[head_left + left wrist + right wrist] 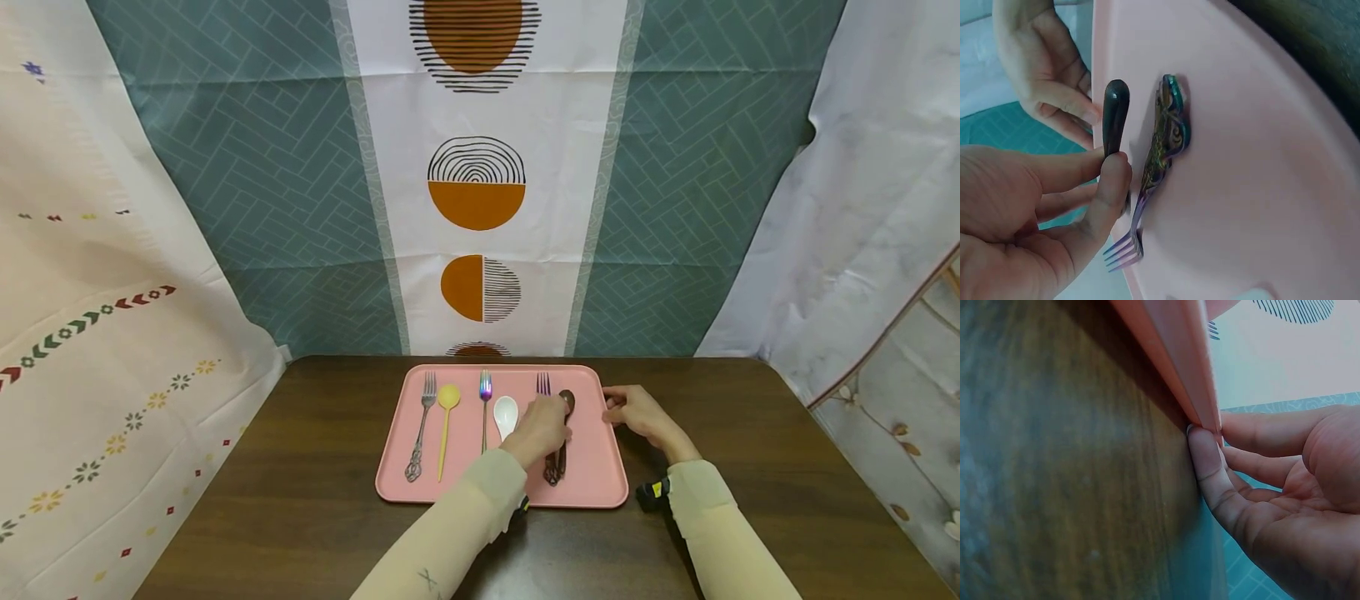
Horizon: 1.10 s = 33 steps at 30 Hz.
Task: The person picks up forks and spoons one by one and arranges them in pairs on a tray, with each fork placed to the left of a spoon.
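My left hand point(540, 429) is over the right part of the pink tray point(588, 492). Its thumb and fingers pinch the smooth handle of a dark spoon point(1115, 112), whose bowl points to the tray's far side in the head view. Left of that spoon lies a purple-tinted fork point(1159, 147) with an ornate handle, partly covered by the hand in the head view. My right hand point(643, 417) is at the tray's right edge. In the right wrist view, its thumb point(1205, 453) and forefinger pinch the tray's rim point(1200, 369).
Farther left on the tray lie a silver ornate fork point(422, 429), a yellow spoon point(447, 396), a slim iridescent fork point(485, 387) and a white spoon point(506, 415). Beneath is a dark wooden table point(315, 450). Patterned cloth point(300, 200) hangs behind it.
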Tool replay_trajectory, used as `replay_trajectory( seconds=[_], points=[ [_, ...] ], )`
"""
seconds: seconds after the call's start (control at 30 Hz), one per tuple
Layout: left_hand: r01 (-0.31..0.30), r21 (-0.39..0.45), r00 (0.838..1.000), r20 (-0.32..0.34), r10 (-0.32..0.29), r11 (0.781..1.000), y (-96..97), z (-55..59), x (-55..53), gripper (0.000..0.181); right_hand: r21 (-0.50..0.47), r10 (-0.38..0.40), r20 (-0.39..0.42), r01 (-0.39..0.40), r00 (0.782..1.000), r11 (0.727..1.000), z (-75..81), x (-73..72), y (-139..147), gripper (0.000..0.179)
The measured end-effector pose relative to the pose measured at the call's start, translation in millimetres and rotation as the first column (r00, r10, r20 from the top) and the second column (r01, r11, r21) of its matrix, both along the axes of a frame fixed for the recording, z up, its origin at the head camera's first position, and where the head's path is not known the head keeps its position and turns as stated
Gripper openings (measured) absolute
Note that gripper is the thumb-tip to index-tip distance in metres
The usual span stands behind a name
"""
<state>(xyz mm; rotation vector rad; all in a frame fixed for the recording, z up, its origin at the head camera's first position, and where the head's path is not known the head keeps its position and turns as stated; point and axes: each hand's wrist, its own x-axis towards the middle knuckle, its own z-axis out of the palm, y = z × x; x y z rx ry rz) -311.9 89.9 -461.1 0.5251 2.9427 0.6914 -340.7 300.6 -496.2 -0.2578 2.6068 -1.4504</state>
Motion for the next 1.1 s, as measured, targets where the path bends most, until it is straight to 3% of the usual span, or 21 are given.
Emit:
replay_trajectory(
  seconds=[0.2, 0.47, 0.7, 0.9, 1.1],
  points=[
    [0.000, -0.044, 0.998, -0.055, -0.003, 0.999, 4.1, -1.2, 1.7, 0.020, 0.008, 0.002, -0.015, -0.002, 1.000, 1.000, -0.6, -1.5, -0.5, 0.057],
    [-0.019, -0.037, 0.999, -0.034, 0.018, 0.999, 10.8, -1.6, 5.3, 0.025, 0.016, 0.002, -0.006, -0.002, 1.000, 1.000, 1.4, 0.5, -0.4, 0.057],
    [-0.063, -0.059, 0.996, -0.064, 0.059, 0.996, 17.6, -5.2, 8.4, 0.018, 0.023, -0.006, 0.003, 0.005, 1.000, 1.000, 2.1, 2.8, -0.3, 0.056],
    [-0.091, -0.030, 0.995, -0.034, 0.090, 0.995, 19.3, -6.6, 10.8, 0.010, 0.023, -0.003, 0.007, 0.003, 1.000, 1.000, 1.9, 3.0, -0.9, 0.056],
    [-0.100, 0.000, 0.994, -0.054, 0.100, 0.995, 19.3, -7.6, 11.2, 0.004, 0.024, 0.001, 0.006, -0.001, 1.000, 1.000, 3.7, 2.2, -0.4, 0.058]
  ],
)
